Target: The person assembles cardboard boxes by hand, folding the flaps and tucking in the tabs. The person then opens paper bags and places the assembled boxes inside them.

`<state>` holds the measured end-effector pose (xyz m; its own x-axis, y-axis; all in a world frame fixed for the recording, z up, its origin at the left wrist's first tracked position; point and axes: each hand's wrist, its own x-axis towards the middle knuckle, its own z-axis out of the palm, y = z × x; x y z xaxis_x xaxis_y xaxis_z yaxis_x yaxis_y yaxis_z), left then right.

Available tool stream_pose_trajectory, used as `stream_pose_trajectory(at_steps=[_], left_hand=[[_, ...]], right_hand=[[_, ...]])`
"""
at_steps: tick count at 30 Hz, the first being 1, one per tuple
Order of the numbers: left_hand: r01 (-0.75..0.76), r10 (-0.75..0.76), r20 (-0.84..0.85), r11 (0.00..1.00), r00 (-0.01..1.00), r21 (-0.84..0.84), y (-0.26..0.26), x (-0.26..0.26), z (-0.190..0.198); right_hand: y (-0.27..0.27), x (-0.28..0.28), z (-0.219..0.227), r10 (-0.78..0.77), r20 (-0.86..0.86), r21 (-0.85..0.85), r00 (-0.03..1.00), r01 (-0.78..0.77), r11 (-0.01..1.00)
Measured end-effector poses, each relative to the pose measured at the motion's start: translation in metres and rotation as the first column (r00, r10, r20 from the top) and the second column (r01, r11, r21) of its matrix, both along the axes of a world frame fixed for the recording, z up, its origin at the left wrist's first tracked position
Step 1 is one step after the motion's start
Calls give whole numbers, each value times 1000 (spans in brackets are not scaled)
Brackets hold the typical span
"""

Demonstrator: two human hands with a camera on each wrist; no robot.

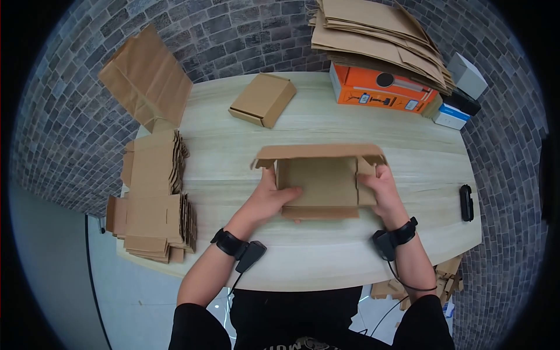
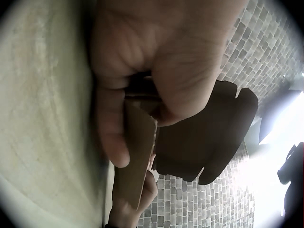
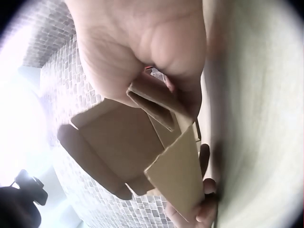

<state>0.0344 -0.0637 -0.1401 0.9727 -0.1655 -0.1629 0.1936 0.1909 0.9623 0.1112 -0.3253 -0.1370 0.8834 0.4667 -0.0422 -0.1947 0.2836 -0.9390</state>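
A partly folded cardboard box (image 1: 318,181) is held above the table, its lid flap raised at the far side. The left hand (image 1: 273,195) grips its left side, thumb inside on the base, fingers beneath. On the right side the right hand (image 1: 380,189) pinches the wall with its thumb over the edge. In the left wrist view the left hand (image 2: 156,61) holds a cardboard panel (image 2: 135,156) between thumb and fingers. The right wrist view shows the right hand (image 3: 147,52) on a folded double wall (image 3: 156,104), with the lid (image 3: 118,142) standing open behind.
Stacks of flat cardboard (image 1: 154,198) lie at the left beside a paper bag (image 1: 149,79). A closed box (image 1: 263,100) is at the back. An orange box (image 1: 379,90) under cardboard sheets (image 1: 379,35) stands back right; a black object (image 1: 466,203) lies near the right edge.
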Motion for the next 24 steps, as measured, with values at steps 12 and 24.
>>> stream_pose_trajectory(at_steps=[12,24], left_hand=[[16,-17,-42,1000,999,-24,-1,0,11],[-123,127,145,992,981,-35,0,3,-9]], right_hand=[[1,4,-8,-63,138,-35,988,69,997],[4,4,-3,-40,61,17,997,39,999]])
